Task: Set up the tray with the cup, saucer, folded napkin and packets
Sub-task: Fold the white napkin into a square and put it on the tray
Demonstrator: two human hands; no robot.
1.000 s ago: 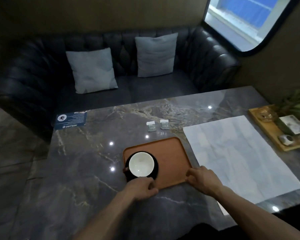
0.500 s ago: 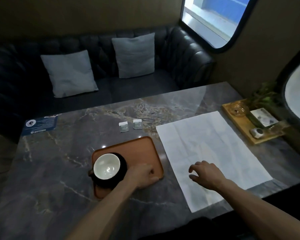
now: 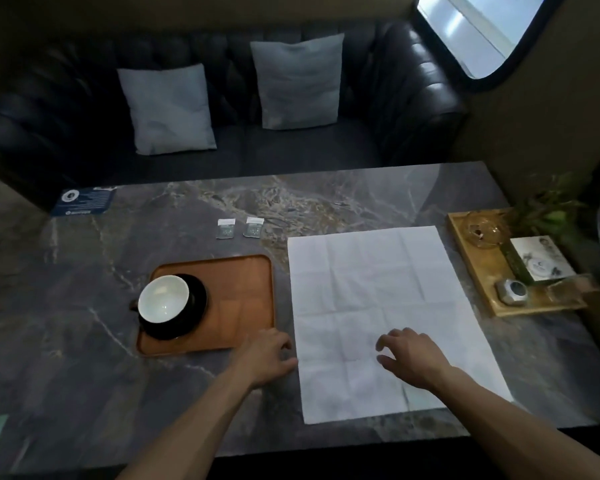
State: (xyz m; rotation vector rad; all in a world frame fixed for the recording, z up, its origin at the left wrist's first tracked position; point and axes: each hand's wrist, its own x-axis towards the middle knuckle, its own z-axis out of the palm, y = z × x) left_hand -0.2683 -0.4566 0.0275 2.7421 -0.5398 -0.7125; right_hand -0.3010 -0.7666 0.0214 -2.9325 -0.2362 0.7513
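The white cup [image 3: 164, 298] sits on the dark saucer [image 3: 184, 311] at the 9 o'clock end of the orange tray [image 3: 243, 292], while the napkin [image 3: 378, 317] lies fully unfolded on the worktop [image 3: 84, 341] just beside the tray at its 3 o'clock side. The two packets [image 3: 239, 227] wait on the worktop beyond the tray, toward 12 o'clock. The left hand [image 3: 265, 356] rests loosely curled and empty at the napkin's near left edge, close to the tray's near right corner; the right hand [image 3: 411, 355] hovers over the napkin with fingers spread, gripping nothing. The thin sheet already shows many creases, so a fold started from one corner is likely to run crooked or drag the whole sheet. A sweeping left wrist could also nudge the tray and rock the cup, and a napkin folded too large would probably crowd the tray's free half.
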